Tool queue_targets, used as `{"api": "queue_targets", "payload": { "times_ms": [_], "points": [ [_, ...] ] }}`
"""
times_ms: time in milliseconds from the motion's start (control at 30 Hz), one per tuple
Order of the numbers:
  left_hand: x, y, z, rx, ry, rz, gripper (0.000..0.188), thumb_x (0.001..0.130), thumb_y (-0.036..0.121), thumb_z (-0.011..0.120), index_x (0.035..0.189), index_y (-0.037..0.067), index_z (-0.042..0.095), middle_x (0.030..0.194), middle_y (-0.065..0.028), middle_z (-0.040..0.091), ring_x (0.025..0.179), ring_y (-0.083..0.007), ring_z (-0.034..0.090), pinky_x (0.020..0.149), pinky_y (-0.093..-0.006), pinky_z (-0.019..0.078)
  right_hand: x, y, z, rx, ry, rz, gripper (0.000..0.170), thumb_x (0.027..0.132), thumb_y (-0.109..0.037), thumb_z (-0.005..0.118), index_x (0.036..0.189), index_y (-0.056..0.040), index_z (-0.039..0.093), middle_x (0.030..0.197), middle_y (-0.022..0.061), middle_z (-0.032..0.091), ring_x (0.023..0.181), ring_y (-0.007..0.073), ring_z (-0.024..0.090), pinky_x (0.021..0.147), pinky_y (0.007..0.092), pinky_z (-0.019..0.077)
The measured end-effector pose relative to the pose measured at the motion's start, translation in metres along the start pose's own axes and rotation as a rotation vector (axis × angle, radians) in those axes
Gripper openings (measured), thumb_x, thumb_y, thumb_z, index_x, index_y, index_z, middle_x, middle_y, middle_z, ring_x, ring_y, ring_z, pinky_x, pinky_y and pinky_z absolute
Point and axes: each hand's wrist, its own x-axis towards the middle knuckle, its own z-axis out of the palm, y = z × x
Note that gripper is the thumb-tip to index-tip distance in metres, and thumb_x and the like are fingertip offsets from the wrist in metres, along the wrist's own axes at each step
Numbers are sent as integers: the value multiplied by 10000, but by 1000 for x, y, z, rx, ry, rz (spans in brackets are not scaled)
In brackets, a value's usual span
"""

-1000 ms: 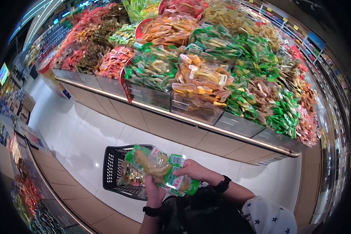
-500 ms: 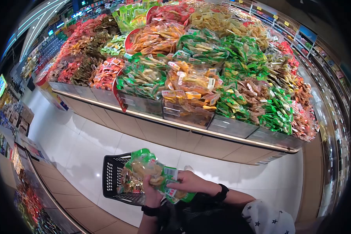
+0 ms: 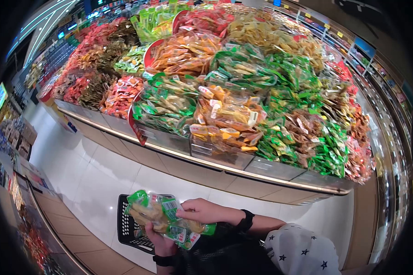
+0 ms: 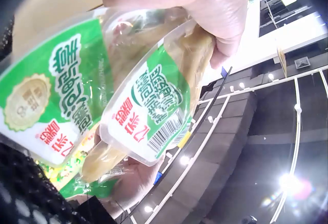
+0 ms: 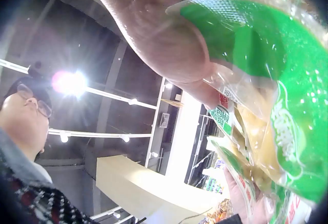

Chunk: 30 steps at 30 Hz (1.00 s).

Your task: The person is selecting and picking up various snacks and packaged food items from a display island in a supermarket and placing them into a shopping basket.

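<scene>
In the head view, several green-and-clear food packets (image 3: 144, 213) with pale contents are held low over a black basket. My left hand (image 3: 163, 242) grips them from below, its thumb up against the plastic. From the right, my right hand (image 3: 204, 211) pinches a packet by its green, barcoded end. Two printed labels face the left wrist view, one on a front packet (image 4: 159, 101) and one on a packet beside it (image 4: 56, 91). A bright green packet (image 5: 297, 80) fills the right side of the right wrist view, under my right thumb.
The black basket (image 3: 124, 224) with holed sides stands on the white tiled floor (image 3: 101, 169), partly hidden by the packets. A long display bin (image 3: 222, 153) heaped with orange, green and red packets runs ahead. Another shelf (image 3: 73, 224) borders the aisle at left.
Both hands and the packets have shifted left and slightly down in the head view, covering more of the basket. The packets are turned and spread differently between the hands.
</scene>
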Motion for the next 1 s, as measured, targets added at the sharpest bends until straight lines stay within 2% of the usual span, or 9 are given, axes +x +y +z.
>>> {"api": "queue_targets", "payload": {
  "times_ms": [100,200,233,367,533,667,800,933,1000],
  "points": [
    [9,15,16,25,-21,21,569,797,403,406,1258,73,351,1203,-108,460,1082,-258,465,920,-413,374,28,-6,-16,-89,60,-227,257,854,-276,525,841,-21,562,776,73,502,714,177,508,662,285,412],
    [26,16,7,7,54,86,563,803,410,402,1253,75,353,1198,-104,463,1070,-254,474,911,-409,382,45,-19,-30,-247,-61,-246,234,823,-261,560,846,-28,561,785,91,492,746,227,516,677,311,415],
    [28,16,12,12,20,118,554,805,415,405,1246,81,361,1185,-101,473,1060,-250,482,901,-402,394,49,-20,-33,-289,-148,-209,264,812,-257,572,993,-66,549,774,99,482,755,254,513,679,332,413],
    [42,15,22,33,-6,172,547,809,414,410,1249,91,365,1178,-93,482,1065,-249,482,896,-401,406,60,-41,-56,-343,-221,-199,394,819,-261,565,1164,-98,466,891,117,512,867,249,532,744,314,422],
    [60,9,37,-8,24,186,572,797,434,429,1250,92,360,1182,-88,478,1060,-249,486,896,-411,403,77,-32,-97,136,-86,-239,634,815,-164,571,1329,-107,204,1169,142,493,1044,230,502,886,333,374],
    [77,-4,29,-200,61,136,526,808,439,423,1201,90,425,1110,-98,535,990,-269,534,854,-422,434,105,-32,-146,256,194,-195,645,832,-67,507,1347,-86,119,1103,116,539,1002,193,512,869,334,384],
    [97,-16,21,-151,13,78,546,798,433,448,1219,89,395,1131,-73,513,1020,-241,511,889,-407,404,180,-29,-208,-35,581,-414,390,798,-49,526,1162,-38,389,958,145,603,837,206,586,714,303,448],
    [112,-24,40,-137,58,155,557,799,424,454,1227,75,382,1133,-83,508,1027,-239,504,889,-409,401,231,-7,-209,-390,578,-355,193,705,-38,577,890,-53,524,771,178,565,737,317,562,651,359,435],
    [116,-25,52,-246,36,168,455,835,388,416,1182,95,439,1077,-61,556,960,-223,553,843,-394,445,251,23,-208,-651,500,-320,228,688,-79,624,901,-52,547,785,123,566,744,263,557,666,339,441]
  ]
}}
